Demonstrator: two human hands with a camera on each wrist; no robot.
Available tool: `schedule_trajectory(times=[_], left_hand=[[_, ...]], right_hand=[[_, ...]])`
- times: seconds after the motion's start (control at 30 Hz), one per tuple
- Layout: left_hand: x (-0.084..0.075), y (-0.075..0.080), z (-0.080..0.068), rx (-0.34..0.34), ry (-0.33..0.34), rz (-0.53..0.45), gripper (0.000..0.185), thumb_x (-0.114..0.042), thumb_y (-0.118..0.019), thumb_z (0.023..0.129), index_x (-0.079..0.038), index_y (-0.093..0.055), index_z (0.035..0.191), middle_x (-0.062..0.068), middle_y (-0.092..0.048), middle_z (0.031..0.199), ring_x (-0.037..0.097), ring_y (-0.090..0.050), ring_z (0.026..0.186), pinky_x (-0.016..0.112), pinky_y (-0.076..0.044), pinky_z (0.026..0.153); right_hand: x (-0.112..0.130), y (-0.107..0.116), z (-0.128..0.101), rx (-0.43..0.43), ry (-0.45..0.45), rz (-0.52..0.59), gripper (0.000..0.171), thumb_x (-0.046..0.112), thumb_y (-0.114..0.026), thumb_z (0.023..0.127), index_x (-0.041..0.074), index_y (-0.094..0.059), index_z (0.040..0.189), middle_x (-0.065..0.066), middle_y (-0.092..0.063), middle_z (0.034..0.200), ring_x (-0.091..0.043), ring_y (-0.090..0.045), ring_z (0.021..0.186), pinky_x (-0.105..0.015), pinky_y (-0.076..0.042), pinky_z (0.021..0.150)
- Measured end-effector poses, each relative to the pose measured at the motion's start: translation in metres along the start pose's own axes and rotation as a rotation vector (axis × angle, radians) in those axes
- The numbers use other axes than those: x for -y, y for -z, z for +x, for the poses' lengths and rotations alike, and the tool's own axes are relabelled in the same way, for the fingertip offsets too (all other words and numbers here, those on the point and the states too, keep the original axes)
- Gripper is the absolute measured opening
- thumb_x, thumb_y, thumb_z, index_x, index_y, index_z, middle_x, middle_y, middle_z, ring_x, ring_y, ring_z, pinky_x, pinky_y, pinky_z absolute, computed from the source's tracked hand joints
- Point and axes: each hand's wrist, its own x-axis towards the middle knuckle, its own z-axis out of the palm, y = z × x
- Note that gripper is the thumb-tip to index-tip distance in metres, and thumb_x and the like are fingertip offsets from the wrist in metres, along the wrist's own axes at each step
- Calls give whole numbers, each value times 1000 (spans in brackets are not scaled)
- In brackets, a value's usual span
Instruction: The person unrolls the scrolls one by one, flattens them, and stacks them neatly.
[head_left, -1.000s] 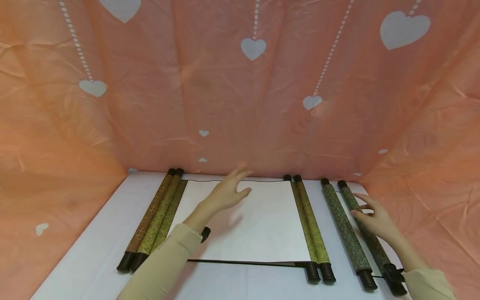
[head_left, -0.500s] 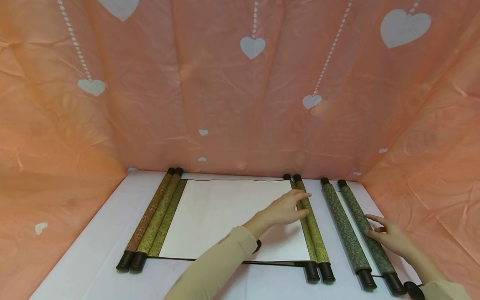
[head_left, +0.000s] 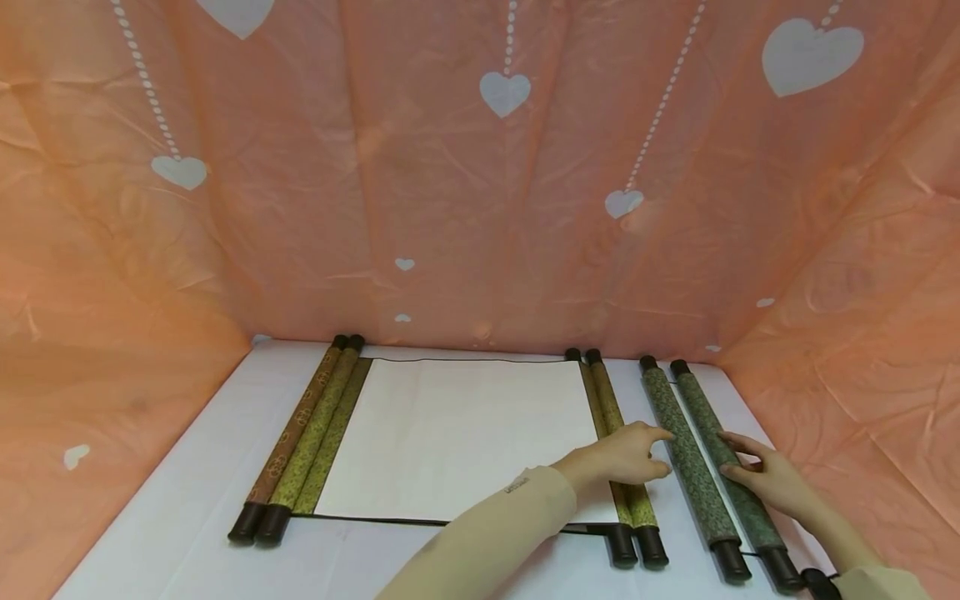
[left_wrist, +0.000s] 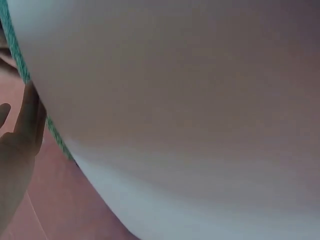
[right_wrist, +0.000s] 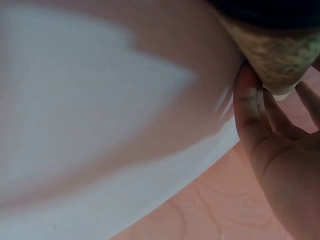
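A scroll with two green speckled rollers, its ends nearly rolled together, lies at the right of the table in the head view; its left roller [head_left: 684,458] and right roller [head_left: 738,492] have a narrow pale strip between them. My left hand [head_left: 626,454] reaches across to the left roller, index fingertip right at its edge, thumb apart from it. In the left wrist view, the fingers [left_wrist: 31,112] lie along a green strip [left_wrist: 56,137]. My right hand [head_left: 772,479] holds the right roller, thumb and fingers on it; the right wrist view shows the patterned roller [right_wrist: 280,55] between them.
An unrolled scroll with a blank white sheet [head_left: 465,433] fills the middle of the white table [head_left: 172,467]. Yellow-green rollers [head_left: 611,408] lie at its right, with another [head_left: 318,425] and a brown roller [head_left: 292,433] at its left. A pink heart-patterned curtain [head_left: 480,208] stands behind.
My left hand has moved right, from over the white sheet to the left green roller. My right hand has come down onto the right green roller, which has shifted slightly left.
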Motion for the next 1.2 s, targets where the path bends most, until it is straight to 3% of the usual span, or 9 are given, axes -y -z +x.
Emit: schedule_trajectory(times=[0.27, 0.47, 0.53, 0.7, 0.97, 1.1, 1.2], left_hand=[[-14, -18, 11, 29, 83, 13, 52, -34, -66, 101, -22, -56, 151, -8, -61, 143, 4, -54, 132, 15, -43, 101], [-22, -26, 14, 55, 102, 63, 52, -35, -64, 102, -25, -54, 152, -13, -61, 142, 2, -54, 132, 15, -43, 102], [-26, -28, 13, 53, 100, 78, 53, -35, -64, 101, -24, -54, 152, -13, -62, 141, 1, -54, 131, 14, -43, 101], [-29, -30, 12, 30, 97, 86, 53, -34, -65, 100, -21, -55, 151, -12, -64, 138, 1, -56, 128, 12, -42, 100], [-30, -28, 9, -24, 162, -47, 48, -35, -65, 101, -24, -60, 147, -12, -64, 138, 3, -57, 127, 18, -47, 98], [-31, -29, 6, -74, 208, -171, 44, -32, -66, 100, -26, -63, 144, -11, -66, 135, 5, -60, 125, 22, -50, 95], [-32, -30, 3, -140, 225, -280, 41, -28, -68, 99, -26, -65, 141, -9, -69, 125, 3, -63, 112, 22, -52, 87]], right_hand=[[6, -3, -5, 59, -32, 98, 65, 16, -71, 99, -11, -41, 150, -46, -49, 137, -31, -72, 95, -29, -55, 69], [9, -5, -3, 96, -73, 133, 68, 21, -68, 102, -7, -36, 155, -45, -47, 142, -47, -67, 111, -32, -57, 73], [9, -6, -3, 99, -88, 147, 70, 22, -68, 102, -7, -34, 156, -45, -45, 143, -46, -66, 112, -33, -57, 72], [10, -8, -7, 105, -119, 248, 71, 21, -69, 101, -5, -33, 157, -44, -41, 146, -22, -68, 99, -35, -58, 68], [23, -11, -7, 101, -136, 274, 73, 19, -70, 100, -4, -31, 159, -45, -36, 148, -10, -65, 90, -32, -54, 62], [27, -13, -9, 75, -135, 278, 73, 16, -68, 101, -5, -29, 160, -46, -34, 149, -8, -64, 89, -32, -54, 62], [30, -13, -10, 36, -127, 290, 73, 15, -68, 102, -5, -28, 160, -45, -34, 149, -4, -65, 89, -32, -56, 63]])
